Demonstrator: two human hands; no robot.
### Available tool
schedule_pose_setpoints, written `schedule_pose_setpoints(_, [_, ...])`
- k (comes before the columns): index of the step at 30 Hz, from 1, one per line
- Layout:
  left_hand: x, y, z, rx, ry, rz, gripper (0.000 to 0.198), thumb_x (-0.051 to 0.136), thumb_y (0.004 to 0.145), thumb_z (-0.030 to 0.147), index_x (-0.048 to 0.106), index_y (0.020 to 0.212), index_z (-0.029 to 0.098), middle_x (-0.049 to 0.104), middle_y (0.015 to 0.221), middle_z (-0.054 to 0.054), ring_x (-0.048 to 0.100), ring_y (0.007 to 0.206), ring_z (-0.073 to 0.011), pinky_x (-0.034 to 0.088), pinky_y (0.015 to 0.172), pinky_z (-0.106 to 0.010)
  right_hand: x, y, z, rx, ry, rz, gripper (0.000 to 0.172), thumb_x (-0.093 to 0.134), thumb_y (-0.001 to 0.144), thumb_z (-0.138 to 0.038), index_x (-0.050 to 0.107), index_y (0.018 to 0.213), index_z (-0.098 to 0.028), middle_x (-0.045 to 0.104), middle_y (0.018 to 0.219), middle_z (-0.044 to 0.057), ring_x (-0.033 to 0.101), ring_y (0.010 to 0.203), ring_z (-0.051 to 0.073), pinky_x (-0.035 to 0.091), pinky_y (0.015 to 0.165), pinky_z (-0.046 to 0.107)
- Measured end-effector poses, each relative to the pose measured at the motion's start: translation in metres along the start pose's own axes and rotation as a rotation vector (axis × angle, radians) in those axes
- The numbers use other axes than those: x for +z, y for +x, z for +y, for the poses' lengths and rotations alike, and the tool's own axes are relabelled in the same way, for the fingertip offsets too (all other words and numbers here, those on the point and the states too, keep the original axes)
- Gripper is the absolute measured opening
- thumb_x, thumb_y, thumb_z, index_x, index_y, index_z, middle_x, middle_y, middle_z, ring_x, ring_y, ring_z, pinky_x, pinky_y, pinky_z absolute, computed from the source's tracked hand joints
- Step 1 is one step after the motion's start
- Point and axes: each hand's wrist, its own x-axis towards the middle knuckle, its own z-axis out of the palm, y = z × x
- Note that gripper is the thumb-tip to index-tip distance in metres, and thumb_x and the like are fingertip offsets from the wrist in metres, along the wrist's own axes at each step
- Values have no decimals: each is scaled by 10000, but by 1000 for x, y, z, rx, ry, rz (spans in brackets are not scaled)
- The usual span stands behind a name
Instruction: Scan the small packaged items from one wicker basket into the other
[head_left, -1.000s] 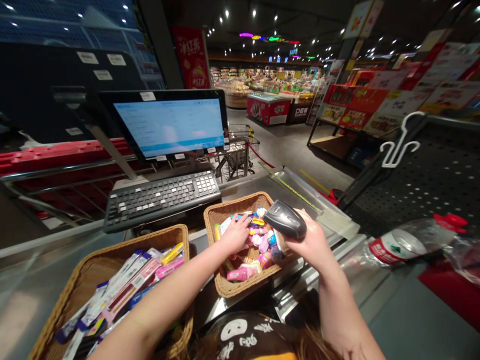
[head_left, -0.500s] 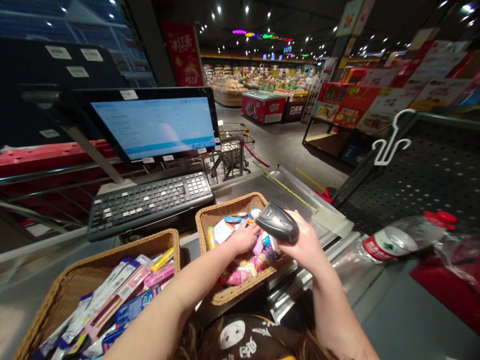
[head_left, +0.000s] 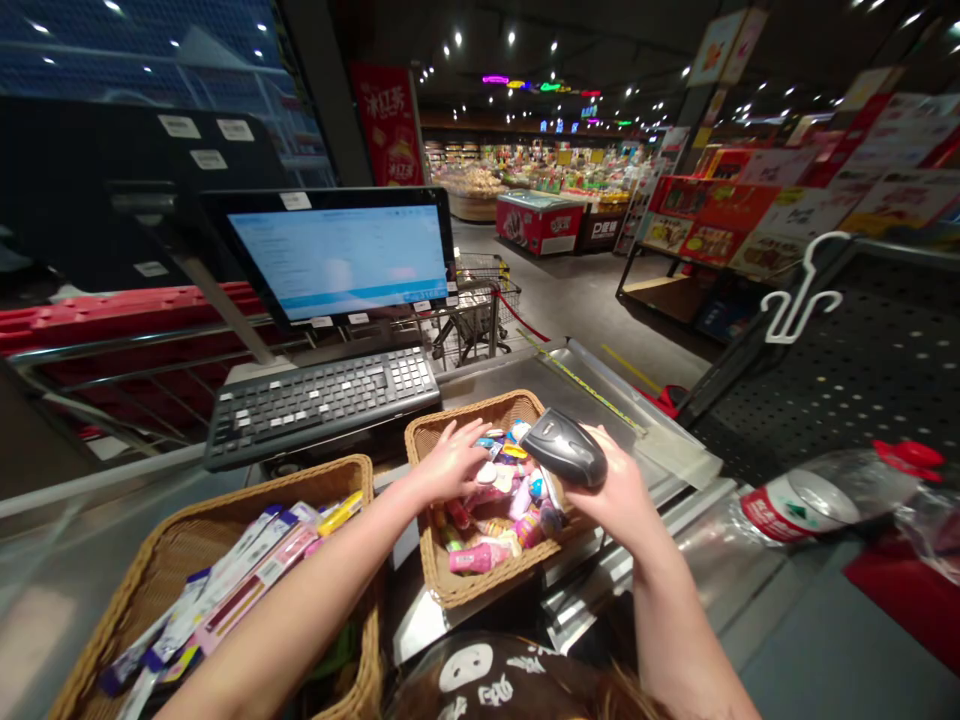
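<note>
My left hand (head_left: pixel 455 461) is over the left part of a wicker basket (head_left: pixel 435 590), its fingers spread above small colourful packaged items (head_left: pixel 495 500). Whether its fingertips touch the items cannot be made out. In my right hand (head_left: pixel 611 490) is a black barcode scanner (head_left: pixel 564 447), held over the basket's right side with its head pointing left. A second wicker basket (head_left: pixel 124 570) at the lower left holds long boxes and packets (head_left: pixel 251 570); my left forearm crosses above it.
A keyboard (head_left: pixel 322 400) and a lit monitor (head_left: pixel 345 260) stand behind the baskets. To the right are a plastic bottle with a red cap (head_left: pixel 802 500) and a white hanger (head_left: pixel 801 295) on a perforated black panel (head_left: pixel 885 350).
My left hand has moved left and up, its fingers now more spread, showing more items in the basket. The scanner remains in my right hand. The whole view has shifted slightly.
</note>
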Motion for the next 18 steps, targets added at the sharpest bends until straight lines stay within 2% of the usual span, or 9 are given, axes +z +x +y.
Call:
schedule_pose_setpoints(3, [-21,-27,-5,-38,5,90,402,671,764,302,618,1159,246,258,1583,-116,209,1464,-303,131,1162,-596,5,5,-9,-26,10,-9,480,651,700,-234,602,1176,-202,648,1232,116,580,1188,315,286,1142,574])
schedule_pose_setpoints(8, [-47,-68,-7,-90,55,246,339,626,788,269,614,1125,233,235,1591,-118,193,1470,-294,99,1169,-591,13,13,-26,-102,25,-7,454,638,718,-244,601,1167,-190,654,1216,126,588,1169,307,291,1133,577])
schedule_pose_setpoints(13, [-68,-109,-5,-145,80,313,309,603,806,257,613,1115,239,236,1589,-118,211,1465,-295,107,1164,-597,23,19,-44,-169,51,-17,459,651,711,-238,601,1167,-216,651,1207,106,576,1174,304,379,1088,533])
schedule_pose_setpoints(18, [-80,-143,-7,-198,128,372,336,618,804,261,620,1140,250,209,1600,-109,198,1468,-305,86,1167,-595,34,22,-61,-243,85,-6,493,660,695,-239,605,1181,-177,646,1214,131,576,1170,316,432,1048,495])
